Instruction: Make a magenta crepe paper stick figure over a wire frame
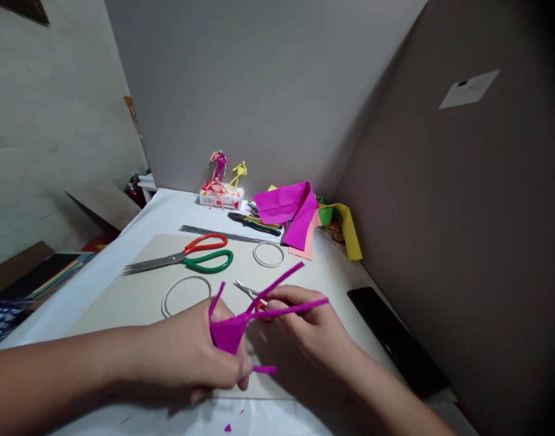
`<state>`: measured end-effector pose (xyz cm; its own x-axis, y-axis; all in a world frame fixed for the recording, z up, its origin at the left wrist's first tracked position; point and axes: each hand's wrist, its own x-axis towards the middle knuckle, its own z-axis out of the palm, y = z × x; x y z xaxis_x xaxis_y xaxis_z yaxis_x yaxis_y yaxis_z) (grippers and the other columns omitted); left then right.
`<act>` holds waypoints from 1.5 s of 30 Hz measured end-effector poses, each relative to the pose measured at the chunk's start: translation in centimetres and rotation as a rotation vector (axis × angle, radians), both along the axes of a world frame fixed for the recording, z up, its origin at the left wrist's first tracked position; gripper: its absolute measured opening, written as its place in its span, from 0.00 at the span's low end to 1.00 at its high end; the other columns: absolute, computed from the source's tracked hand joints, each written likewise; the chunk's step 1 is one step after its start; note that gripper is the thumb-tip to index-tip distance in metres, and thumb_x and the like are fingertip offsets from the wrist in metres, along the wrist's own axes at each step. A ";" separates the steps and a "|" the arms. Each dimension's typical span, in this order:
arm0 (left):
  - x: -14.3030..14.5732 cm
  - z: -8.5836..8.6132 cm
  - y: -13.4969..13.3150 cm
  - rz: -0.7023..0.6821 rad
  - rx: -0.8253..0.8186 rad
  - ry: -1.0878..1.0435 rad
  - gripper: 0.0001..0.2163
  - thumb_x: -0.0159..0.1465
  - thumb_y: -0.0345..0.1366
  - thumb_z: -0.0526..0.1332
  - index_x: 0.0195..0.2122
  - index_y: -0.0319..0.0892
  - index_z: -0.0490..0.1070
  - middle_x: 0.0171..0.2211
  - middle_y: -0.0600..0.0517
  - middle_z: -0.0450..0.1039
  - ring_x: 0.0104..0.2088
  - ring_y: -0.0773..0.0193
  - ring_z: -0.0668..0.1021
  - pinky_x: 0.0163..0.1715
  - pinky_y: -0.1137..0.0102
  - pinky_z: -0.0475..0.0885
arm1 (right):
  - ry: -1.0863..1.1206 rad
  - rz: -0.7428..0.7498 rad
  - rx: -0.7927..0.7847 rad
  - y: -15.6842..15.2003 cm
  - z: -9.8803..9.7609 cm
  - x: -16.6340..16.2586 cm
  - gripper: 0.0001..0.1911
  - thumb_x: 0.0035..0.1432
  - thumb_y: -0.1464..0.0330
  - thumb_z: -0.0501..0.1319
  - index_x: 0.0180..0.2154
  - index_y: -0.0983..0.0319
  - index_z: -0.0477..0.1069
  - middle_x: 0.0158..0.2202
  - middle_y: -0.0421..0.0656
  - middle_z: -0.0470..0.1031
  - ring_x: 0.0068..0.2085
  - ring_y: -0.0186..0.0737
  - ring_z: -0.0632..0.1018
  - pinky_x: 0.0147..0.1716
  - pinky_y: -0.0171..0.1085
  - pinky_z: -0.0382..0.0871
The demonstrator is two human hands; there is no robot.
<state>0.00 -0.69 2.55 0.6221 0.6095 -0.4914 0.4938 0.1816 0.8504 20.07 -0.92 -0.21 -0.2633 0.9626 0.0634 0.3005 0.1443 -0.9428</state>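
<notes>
My left hand [186, 345] is closed around a magenta paper figure [229, 333] with a wide, flared body and thin rolled limbs. Two long limbs fan out to the upper right, and shorter ones stick out above and below the fist. Thumb and fingers of my right hand [311, 321] close on the red handles of a pair of small scissors [249, 292], whose blades point up and left. One magenta limb crosses in front of this hand and hides part of the grip.
Large scissors [177, 259] with red and green handles lie on a pale board [136, 303]. Around them are wire rings [269, 255], thin dark rods [223, 234], pliers [259, 225], magenta paper strips [288, 209], a box with small figures [221, 197] and a black phone [395, 339].
</notes>
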 end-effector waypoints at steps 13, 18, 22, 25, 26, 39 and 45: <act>1.1 -0.4 -0.9 -0.386 -0.169 -0.055 0.05 0.42 0.25 0.53 0.16 0.42 0.63 0.14 0.59 0.62 0.15 0.73 0.66 0.12 0.81 0.61 | 0.595 0.283 -0.249 -0.6 -0.5 -1.9 0.04 0.47 0.70 0.70 0.26 0.64 0.78 0.25 0.40 0.75 0.26 0.30 0.74 0.28 0.30 0.68; -0.1 -0.1 0.1 -0.378 -0.233 0.023 0.20 0.42 0.25 0.64 0.39 0.41 0.77 0.21 0.57 0.70 0.22 0.70 0.72 0.22 0.78 0.69 | 0.617 0.208 -0.304 -0.8 -0.5 -2.1 0.10 0.49 0.65 0.70 0.27 0.65 0.74 0.20 0.37 0.72 0.22 0.28 0.73 0.25 0.29 0.66; -0.7 -0.4 0.7 -0.376 -0.291 -0.008 0.21 0.48 0.31 0.68 0.46 0.41 0.76 0.22 0.54 0.71 0.19 0.70 0.71 0.21 0.77 0.68 | 0.726 0.081 -0.209 -0.3 -1.1 -1.6 0.09 0.53 0.65 0.68 0.29 0.63 0.72 0.23 0.38 0.75 0.22 0.29 0.75 0.23 0.28 0.66; -0.9 -0.7 1.0 -0.332 -0.240 -0.066 0.14 0.57 0.40 0.64 0.40 0.38 0.77 0.18 0.55 0.67 0.13 0.72 0.66 0.15 0.78 0.62 | 0.794 0.012 -0.150 0.1 -1.4 -1.2 0.07 0.54 0.66 0.67 0.31 0.62 0.73 0.24 0.39 0.78 0.23 0.29 0.75 0.25 0.28 0.68; -0.9 -0.7 1.1 -0.324 -0.199 -0.078 0.13 0.58 0.42 0.63 0.38 0.38 0.78 0.16 0.56 0.65 0.12 0.72 0.64 0.13 0.78 0.60 | 0.804 0.002 -0.141 0.2 -1.4 -1.1 0.06 0.54 0.67 0.67 0.31 0.62 0.73 0.24 0.39 0.78 0.23 0.29 0.75 0.26 0.28 0.69; -1.2 -0.6 2.8 -0.028 -0.132 -0.294 0.17 0.57 0.40 0.57 0.23 0.33 0.79 0.03 0.58 0.49 0.07 0.74 0.49 0.11 0.71 0.39 | 0.876 -0.169 -0.183 0.4 -0.9 -0.6 0.07 0.52 0.68 0.69 0.32 0.62 0.74 0.29 0.41 0.79 0.26 0.29 0.77 0.31 0.30 0.75; -1.5 -0.4 2.8 -0.029 -0.139 -0.252 0.17 0.59 0.43 0.58 0.22 0.36 0.78 0.04 0.58 0.50 0.07 0.73 0.50 0.11 0.70 0.40 | 0.901 -0.130 -0.257 0.4 -0.8 -0.1 0.08 0.52 0.66 0.69 0.30 0.63 0.74 0.28 0.41 0.78 0.30 0.33 0.79 0.32 0.30 0.75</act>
